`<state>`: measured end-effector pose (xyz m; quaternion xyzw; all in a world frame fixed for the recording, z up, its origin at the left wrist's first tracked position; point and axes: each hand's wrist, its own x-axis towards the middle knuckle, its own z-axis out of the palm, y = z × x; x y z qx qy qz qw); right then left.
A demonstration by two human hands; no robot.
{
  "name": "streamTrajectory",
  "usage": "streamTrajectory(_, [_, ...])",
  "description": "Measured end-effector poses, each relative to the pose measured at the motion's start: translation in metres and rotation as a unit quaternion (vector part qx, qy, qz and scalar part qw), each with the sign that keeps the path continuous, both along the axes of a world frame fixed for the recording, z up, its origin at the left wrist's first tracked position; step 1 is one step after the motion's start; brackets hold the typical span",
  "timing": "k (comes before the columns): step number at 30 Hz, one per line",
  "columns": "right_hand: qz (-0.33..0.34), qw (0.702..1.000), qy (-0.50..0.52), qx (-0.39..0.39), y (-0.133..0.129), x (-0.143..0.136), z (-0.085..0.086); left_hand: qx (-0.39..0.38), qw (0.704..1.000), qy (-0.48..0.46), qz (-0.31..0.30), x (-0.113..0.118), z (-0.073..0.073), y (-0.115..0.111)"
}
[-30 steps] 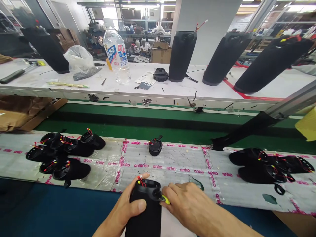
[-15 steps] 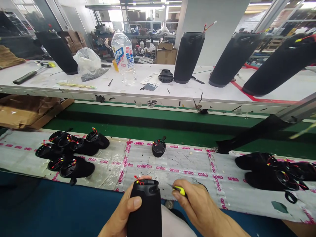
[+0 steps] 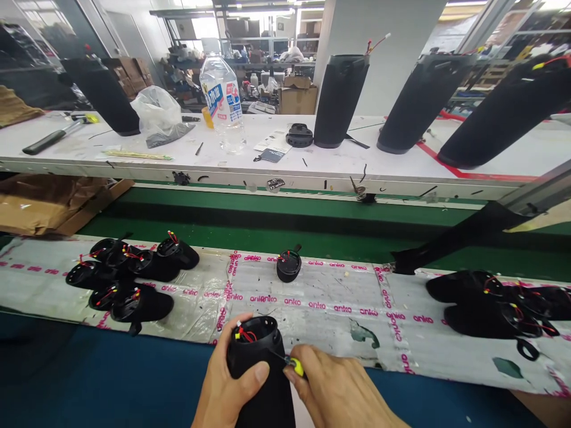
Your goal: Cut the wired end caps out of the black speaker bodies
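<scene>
At the bottom centre, my left hand (image 3: 227,377) is wrapped round a black fabric-covered cylinder (image 3: 263,386). The cylinder's open top faces up, with red wires and small white and yellow connectors inside the rim. My right hand (image 3: 334,380) grips a small yellow-handled tool (image 3: 295,365), whose thin tip reaches the cylinder's side just below the rim. Whether the tip touches the surface is too small to tell. Beyond my hands, a short round black part (image 3: 289,266) with red wires stands on the covered bench (image 3: 303,291).
Several black cylinders (image 3: 145,304) lie at the left, and others (image 3: 482,321) at the right. Across a green strip (image 3: 267,220), a white shelf (image 3: 178,142) holds a clear bottle (image 3: 223,107), a plastic bag (image 3: 158,113) and standing black cylinders (image 3: 341,101).
My right hand has moved left, bringing the tool to the cylinder. The cylinder has tipped and turned, so more of its open top and wires shows.
</scene>
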<state>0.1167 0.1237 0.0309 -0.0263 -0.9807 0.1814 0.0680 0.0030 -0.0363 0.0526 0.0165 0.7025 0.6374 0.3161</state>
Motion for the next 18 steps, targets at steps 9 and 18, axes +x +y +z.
streamTrajectory(9, [0.006, 1.0, -0.001, 0.001, -0.004, 0.0, -0.006, -0.043, 0.998, 0.034, 0.014, 0.002, -0.009, -0.006])
streamTrajectory(18, [-0.106, 0.987, 0.05, 0.11, -0.033, 0.0, -0.019, -0.16, 0.977, 0.124, 0.065, 0.012, 0.003, 0.003])
